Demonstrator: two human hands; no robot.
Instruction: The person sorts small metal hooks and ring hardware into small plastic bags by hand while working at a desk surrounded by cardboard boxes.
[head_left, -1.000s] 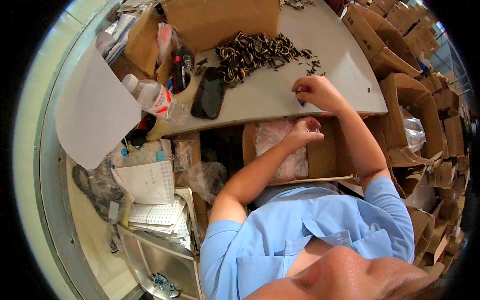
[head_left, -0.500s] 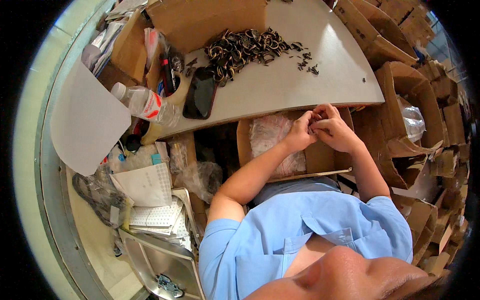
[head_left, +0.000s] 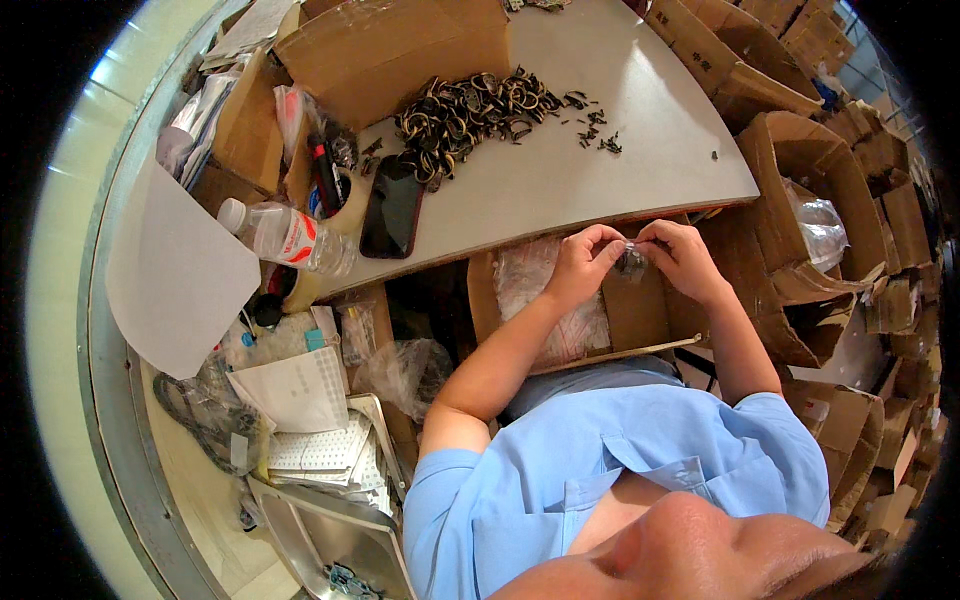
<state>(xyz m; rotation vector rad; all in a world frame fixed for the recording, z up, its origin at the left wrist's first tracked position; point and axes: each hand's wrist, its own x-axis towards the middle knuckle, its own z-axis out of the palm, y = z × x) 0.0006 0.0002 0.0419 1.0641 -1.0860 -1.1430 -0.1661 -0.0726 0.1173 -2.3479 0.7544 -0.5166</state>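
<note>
Over an open cardboard box [head_left: 640,318] at the table's front edge, my two hands pinch the top edge of a small clear plastic bag [head_left: 631,265]. The fingertips of my left hand [head_left: 582,266] hold one side of its top. My right hand [head_left: 684,262] grips the other side, close to the left fingertips. The bag hangs below them with something dark in it, too small to make out. Inside the box, left of my hands, lies a stack of clear bags [head_left: 535,275] with reddish edges.
A heap of dark, gold-edged curved pieces [head_left: 470,115] lies on the grey table [head_left: 640,150], with small dark bits [head_left: 610,145] to its right. A phone [head_left: 391,210] and a plastic bottle [head_left: 290,235] are at the left. Cardboard boxes [head_left: 820,215] stand at the right.
My fingers, bunched together before, have spread into a pinch on each side of the bag's top. The bag now hangs in plain view between them. The whole view has shifted slightly.
</note>
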